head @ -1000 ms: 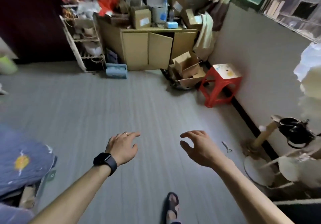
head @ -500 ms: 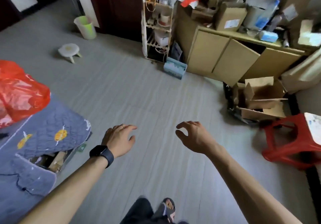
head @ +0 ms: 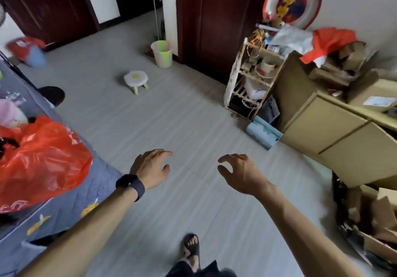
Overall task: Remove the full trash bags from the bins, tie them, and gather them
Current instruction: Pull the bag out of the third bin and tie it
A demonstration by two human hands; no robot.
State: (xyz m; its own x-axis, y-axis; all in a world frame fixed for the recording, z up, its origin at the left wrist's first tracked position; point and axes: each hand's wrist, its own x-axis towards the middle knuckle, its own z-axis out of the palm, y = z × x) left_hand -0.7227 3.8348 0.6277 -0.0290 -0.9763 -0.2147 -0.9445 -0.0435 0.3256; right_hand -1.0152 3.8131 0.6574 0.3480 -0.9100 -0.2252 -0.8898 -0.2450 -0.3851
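My left hand (head: 151, 168), with a dark watch on its wrist, hovers over the grey floor with fingers spread and nothing in it. My right hand (head: 240, 172) hangs beside it, fingers loosely curled and apart, also holding nothing. A pale green and pink bin (head: 161, 53) stands far ahead by the dark door. A blue bin with a red bag (head: 29, 52) stands blurred at the far left. A red plastic bag (head: 40, 156) lies on the blue quilted bed at my left.
A small white stool (head: 135, 80) stands mid-floor. A wooden rack (head: 250, 83) and a tan cabinet (head: 335, 122) piled with boxes fill the right side. Flattened cardboard (head: 369, 223) lies at the lower right. The bed (head: 64, 203) borders the left. My sandalled foot (head: 191, 247) is below.
The view has swung left: the red stool and cardboard slid off to the right, and the doors, the bins and more of the bed came into view. Both hands stay held out and apart.
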